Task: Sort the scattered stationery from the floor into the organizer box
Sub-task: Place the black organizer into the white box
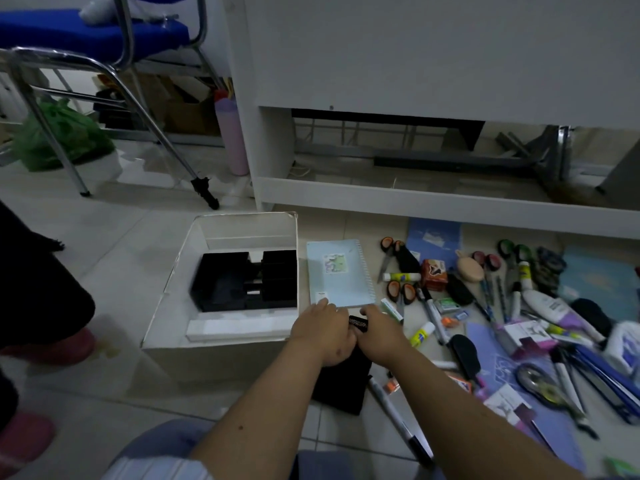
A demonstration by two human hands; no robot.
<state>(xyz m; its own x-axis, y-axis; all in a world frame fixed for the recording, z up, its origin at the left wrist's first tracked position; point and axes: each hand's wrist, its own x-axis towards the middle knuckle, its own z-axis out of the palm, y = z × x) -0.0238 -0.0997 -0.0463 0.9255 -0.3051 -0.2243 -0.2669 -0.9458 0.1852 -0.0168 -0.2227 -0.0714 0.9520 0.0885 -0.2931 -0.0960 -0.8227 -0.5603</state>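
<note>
Currently my left hand (323,332) and right hand (379,332) both pinch a black mesh pouch (343,382) by its top edge, lifted off the floor beside the organizer box (194,327), probably to carry it in; remaining stationery (485,306) lies scattered rightward.

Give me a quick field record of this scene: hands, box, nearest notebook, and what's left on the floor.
left hand: grips black fabric pouch
right hand: grips the same pouch
white cardboard box: open, black plastic organizer inside
light blue spiral notebook: flat on floor, right of box
floor right of notebook: orange-handled scissors, glue sticks, markers, still unsorted
</note>
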